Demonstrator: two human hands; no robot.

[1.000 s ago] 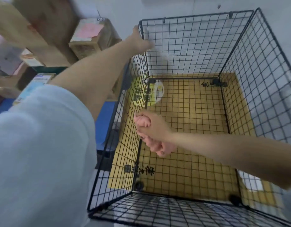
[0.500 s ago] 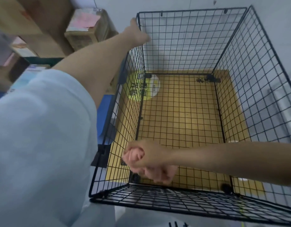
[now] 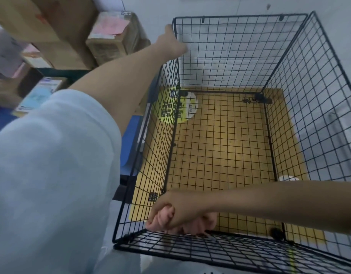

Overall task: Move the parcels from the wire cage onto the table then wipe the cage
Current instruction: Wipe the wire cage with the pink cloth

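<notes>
We look down into the black wire cage (image 3: 226,56), which fills the view from the centre out to 3 o'clock, its top open and its mesh floor bare. It stands on a yellow mat (image 3: 220,151) that shows through the wires.

At the cage's 7 o'clock corner, inside the near wall, our right hand (image 3: 180,212) is clenched tight round a pink cloth (image 3: 166,214). The cloth bulges out between the fingers and touches the top rail of the near panel. The right forearm runs in from 3 o'clock, crossing over the cage's right wall.

At the cage's 11 o'clock corner, our left hand (image 3: 173,41) touches the upper end of the corner post, thumb pointing up along the wire. Its fingers are hidden behind the hand, so we cannot tell whether they curl round the rail or merely rest there. The left arm stretches from 8 o'clock, and its pale sleeve (image 3: 52,175) covers much of the lower left.

The parcels (image 3: 115,38) are outside the cage, stacked at 10 to 11 o'clock of the view: a brown box with a pink label just beside the left hand, and larger cartons further left. They are blurred, and the surface beneath them is hard to make out.

A round yellow-green and white label (image 3: 190,107) lies on the mat at the cage's far left corner. A pale wall (image 3: 210,6) rises behind the cage at 12 o'clock.
</notes>
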